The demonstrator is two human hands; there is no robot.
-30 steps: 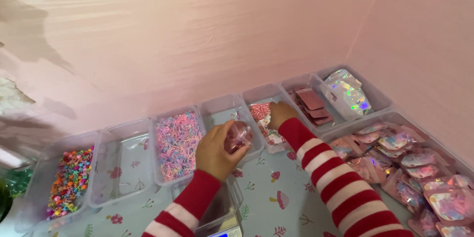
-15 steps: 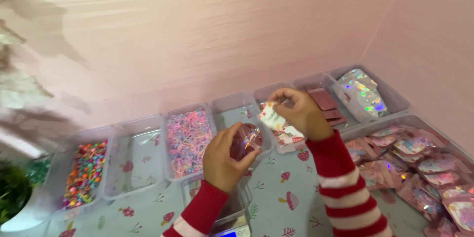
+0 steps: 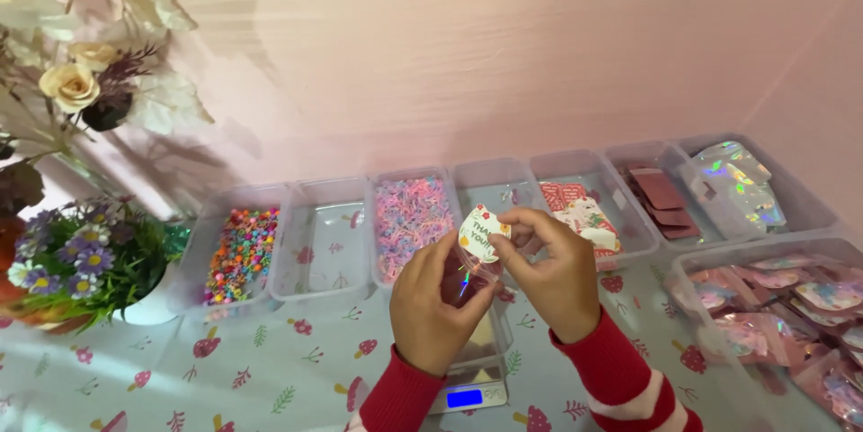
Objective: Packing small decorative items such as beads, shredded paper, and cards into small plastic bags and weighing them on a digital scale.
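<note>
Both hands (image 3: 490,284) pinch a small white card (image 3: 482,232) with colourful print.

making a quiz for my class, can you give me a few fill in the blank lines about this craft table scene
1. The right hand holds a small white ____ by its edge.
2. The left hand holds a shiny clear ____.
3. Under the hands stands a small scale with a lit ____ screen.
4. The tray nearest the flowers holds colourful ____.

Missing words: card; pouch; blue; beads
</note>
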